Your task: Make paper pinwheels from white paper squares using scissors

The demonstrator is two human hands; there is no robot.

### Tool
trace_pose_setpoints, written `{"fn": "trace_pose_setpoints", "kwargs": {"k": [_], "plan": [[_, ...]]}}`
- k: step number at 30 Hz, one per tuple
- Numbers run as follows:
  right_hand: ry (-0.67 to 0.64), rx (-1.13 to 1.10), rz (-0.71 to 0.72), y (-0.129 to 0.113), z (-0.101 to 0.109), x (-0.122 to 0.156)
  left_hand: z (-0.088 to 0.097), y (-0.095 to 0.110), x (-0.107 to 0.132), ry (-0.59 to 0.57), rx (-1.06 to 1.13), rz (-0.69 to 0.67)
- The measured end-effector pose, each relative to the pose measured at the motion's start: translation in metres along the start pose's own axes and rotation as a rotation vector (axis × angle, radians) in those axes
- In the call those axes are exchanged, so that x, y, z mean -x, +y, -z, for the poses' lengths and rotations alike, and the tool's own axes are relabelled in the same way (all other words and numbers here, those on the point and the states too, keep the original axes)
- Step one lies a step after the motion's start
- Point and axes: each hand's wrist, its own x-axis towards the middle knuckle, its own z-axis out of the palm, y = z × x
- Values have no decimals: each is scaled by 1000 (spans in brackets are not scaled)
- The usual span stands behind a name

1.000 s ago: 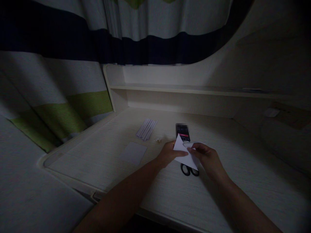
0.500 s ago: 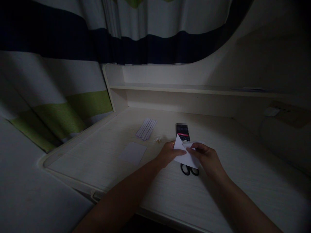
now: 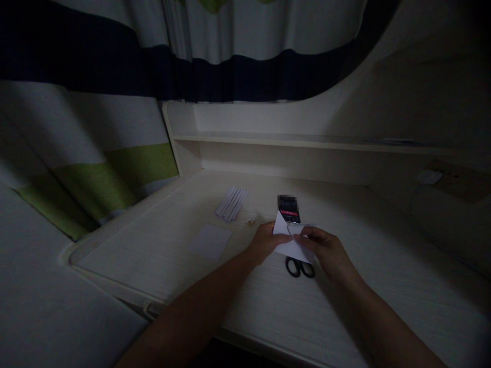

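Note:
A white sheet of paper (image 3: 293, 249) is held above the desk between both hands, with a pointed corner standing up on its left and a gap or fold line near the middle. My left hand (image 3: 265, 241) pinches its left part, thumb on top. At the right part, my right hand (image 3: 322, 245) is closed on the paper with thumb and fingertips together. Black scissor handles (image 3: 299, 268) show beneath the sheet; the blades are hidden under it. Just behind the paper lies a phone (image 3: 289, 210) with its screen lit, its lower left covered by the raised corner.
Left of my hands a square of white paper (image 3: 210, 241) lies flat on the desk (image 3: 153, 245). Several narrow paper strips (image 3: 231, 203) lie behind it, beside a small whitish cluster (image 3: 249, 220). A shelf (image 3: 268, 139) spans the back, and a curtain (image 3: 141, 168) hangs at left.
The paper and my fingers have shifted very slightly, the raised corner a little to the left. Both hands keep their hold, and the things on the desk stay put.

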Motion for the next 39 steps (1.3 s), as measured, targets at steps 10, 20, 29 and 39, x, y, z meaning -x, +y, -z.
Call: {"fn": "trace_pose_setpoints", "kwargs": {"k": [10,20,29,39], "plan": [[83,46,-7,0,-1,0,2,-3,0,-34,9,6],[75,122,18,4,-2,-1,1,-1,1,-39,30,26],[19,-40,90,3,0,-2,4,-3,-2,-43,110,43],[59,23,126,4,-1,-3,2,-3,-3,-10,123,48]]}}
